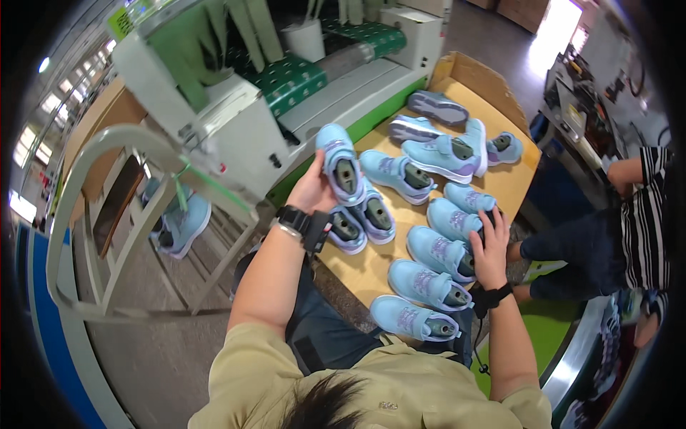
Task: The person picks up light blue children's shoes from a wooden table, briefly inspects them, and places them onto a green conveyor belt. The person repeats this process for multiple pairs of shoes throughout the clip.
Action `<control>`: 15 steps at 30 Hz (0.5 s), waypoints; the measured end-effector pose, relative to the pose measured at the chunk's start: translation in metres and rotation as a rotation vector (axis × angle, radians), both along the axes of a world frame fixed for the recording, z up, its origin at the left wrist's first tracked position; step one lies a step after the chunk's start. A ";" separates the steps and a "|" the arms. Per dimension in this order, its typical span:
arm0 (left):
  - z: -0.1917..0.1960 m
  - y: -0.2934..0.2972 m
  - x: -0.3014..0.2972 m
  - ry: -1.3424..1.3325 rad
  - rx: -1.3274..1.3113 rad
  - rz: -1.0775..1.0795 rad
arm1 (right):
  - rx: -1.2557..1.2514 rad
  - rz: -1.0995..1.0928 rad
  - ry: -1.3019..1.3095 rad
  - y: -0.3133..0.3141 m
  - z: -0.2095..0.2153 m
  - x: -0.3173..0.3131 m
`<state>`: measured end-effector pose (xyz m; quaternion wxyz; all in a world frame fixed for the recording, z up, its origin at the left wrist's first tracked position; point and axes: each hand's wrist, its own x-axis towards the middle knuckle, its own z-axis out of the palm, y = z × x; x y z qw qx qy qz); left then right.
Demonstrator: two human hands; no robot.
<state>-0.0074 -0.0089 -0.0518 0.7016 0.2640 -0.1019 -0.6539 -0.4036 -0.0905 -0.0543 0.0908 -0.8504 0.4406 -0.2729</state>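
In my left hand (312, 187) is a light-blue sneaker (337, 154), toe pointing away, with a dark last in its opening. Right below it, a pair of similar sneakers (361, 220) stands on the tan board. My right hand (490, 247) rests with spread fingers over the heel end of a blue sneaker (455, 219) in the row on the right. More sneakers of that row (414, 318) lie side by side toward me, toes to the left. Another single sneaker (395, 174) sits between the two hands, farther off.
Several sneakers (436, 150) are heaped at the board's (511, 187) far end, one showing its grey sole. A conveyor machine (293, 89) with a green perforated belt stands beyond. At left is a metal-framed rack (107, 214) holding shoes. A person (607, 214) is at the right.
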 end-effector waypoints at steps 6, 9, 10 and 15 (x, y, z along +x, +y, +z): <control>-0.007 0.002 -0.010 -0.202 -0.094 0.114 | -0.015 0.058 0.056 -0.006 -0.006 -0.003; 0.027 0.021 -0.030 -0.236 -0.177 0.170 | -0.014 0.048 0.053 -0.010 -0.009 -0.008; 0.030 0.036 -0.034 -0.166 -0.205 0.121 | -0.016 0.048 0.062 -0.009 -0.010 -0.007; 0.050 0.127 -0.071 -0.148 -0.439 -0.032 | -0.032 0.073 0.075 -0.014 -0.019 -0.008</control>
